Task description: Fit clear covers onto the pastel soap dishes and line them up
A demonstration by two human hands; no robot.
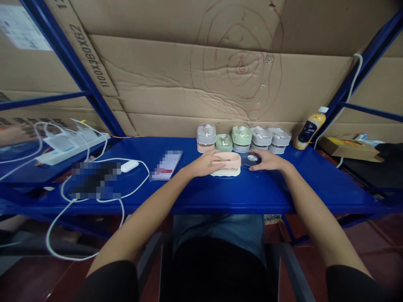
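Note:
In the head view, my left hand [204, 164] grips the left side of a pink rounded box [231, 161], which sits on a cream-coloured base [228, 171]. Fingers reach over the box's near and far walls. Just to its right, my right hand [267, 160] has thumb and fingers around the edge of a clear lid [251, 158] with a round pale label. The lid lies low at the blue tabletop beside the pink box. Behind both hands stand a pink lidded box [206, 138], two green ones [241, 136] and two grey ones [279, 139].
A phone [166, 165] lies left of my arm, near white cables and a white plug [129, 166]. Further left is a power strip [74, 149] and another person's hand [15, 135]. A juice bottle [310, 129] and an open cardboard box [349, 149] stand right. Cardboard panels [157, 75] back the table.

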